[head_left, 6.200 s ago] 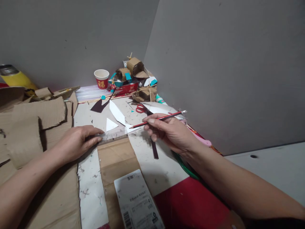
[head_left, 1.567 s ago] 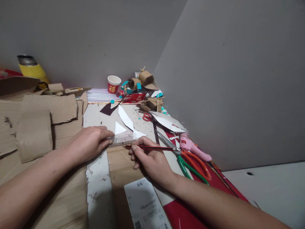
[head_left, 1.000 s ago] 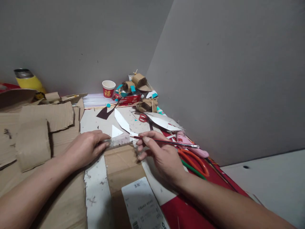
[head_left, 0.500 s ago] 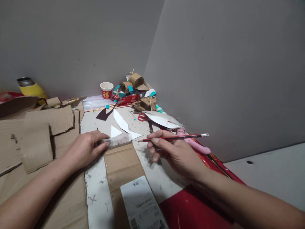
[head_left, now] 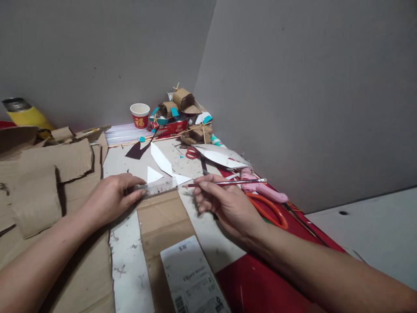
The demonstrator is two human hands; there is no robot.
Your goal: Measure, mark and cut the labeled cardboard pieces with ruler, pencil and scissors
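The left hand (head_left: 109, 198) lies flat, fingers pressing the clear ruler (head_left: 157, 186) down on the far edge of the brown cardboard strip (head_left: 163, 219) on the table (head_left: 125, 256). Just right of the ruler, the right hand (head_left: 224, 202) pinches a red pencil (head_left: 224, 183), its tip pointing at the ruler's end, just short of touching. Beyond the ruler lie 2 white paper scraps (head_left: 153, 174); right of it, orange-handled scissors (head_left: 269, 211).
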